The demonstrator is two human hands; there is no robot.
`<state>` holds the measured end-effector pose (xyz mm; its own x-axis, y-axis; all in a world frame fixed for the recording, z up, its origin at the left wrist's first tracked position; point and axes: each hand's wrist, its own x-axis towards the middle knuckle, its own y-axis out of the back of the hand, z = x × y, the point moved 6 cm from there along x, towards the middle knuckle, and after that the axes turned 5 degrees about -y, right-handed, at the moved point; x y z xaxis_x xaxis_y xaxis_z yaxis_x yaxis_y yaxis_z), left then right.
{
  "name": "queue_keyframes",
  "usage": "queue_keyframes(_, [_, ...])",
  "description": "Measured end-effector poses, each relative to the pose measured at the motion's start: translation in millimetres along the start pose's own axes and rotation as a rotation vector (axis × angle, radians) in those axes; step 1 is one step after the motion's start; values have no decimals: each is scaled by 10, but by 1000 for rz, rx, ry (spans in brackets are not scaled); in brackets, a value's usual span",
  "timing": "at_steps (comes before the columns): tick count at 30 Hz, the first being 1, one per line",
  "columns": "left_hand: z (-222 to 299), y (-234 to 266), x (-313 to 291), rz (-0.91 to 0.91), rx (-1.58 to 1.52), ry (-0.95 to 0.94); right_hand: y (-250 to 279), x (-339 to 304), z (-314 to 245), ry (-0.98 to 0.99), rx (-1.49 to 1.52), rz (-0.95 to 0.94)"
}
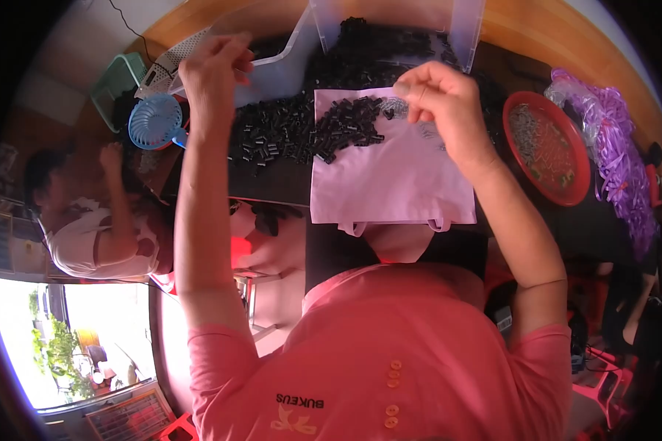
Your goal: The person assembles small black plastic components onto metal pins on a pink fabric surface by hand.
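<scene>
My left hand point(217, 62) is raised at the far left, above the edge of a clear plastic bin and beside a white perforated basket point(171, 66). Its fingers are curled together; what they hold, if anything, is too small to make out. Over the upper right part of a pale pink cloth bag point(390, 180) hovers my right hand point(443, 95), thumb and fingertips pinched. No object shows clearly in that pinch. A heap of small black tube-shaped pieces point(272, 132) spreads across the dark table and onto the bag. Beside the heap on the bag lies a small cluster of tiny silvery bits point(395, 109).
A clear bin point(290, 55) holds more black pieces at the back. On the right are a red tray point(579, 176) with small metal parts and a bundle of purple ribbons point(619, 154). A blue fan point(155, 121) and green basket point(129, 73) stand left, near another person point(103, 228).
</scene>
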<state>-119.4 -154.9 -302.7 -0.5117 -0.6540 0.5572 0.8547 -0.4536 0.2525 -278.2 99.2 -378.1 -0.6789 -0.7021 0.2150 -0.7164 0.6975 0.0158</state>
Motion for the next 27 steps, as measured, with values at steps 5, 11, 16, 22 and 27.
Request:
queue_keyframes(5, [-115, -335, -68, 11, 528, -599, 78, 119, -21, 38, -37, -5])
queue_keyframes(11, [-162, -1580, -930, -416, 423, -567, 296, 209, 645, -78, -97, 105])
queue_keyframes(16, [-363, -1880, -1041, -504, 592, -652, 407, 287, 637, 22, -347, 87])
queue_keyframes(22, [-455, -1891, -1026, -513, 570, -632, 227, 196, 584, 280, -978, 58])
queue_keyframes(27, [-428, -1878, -1044, -493, 618, -740, 34, 119, 632, 505, -1212, -67])
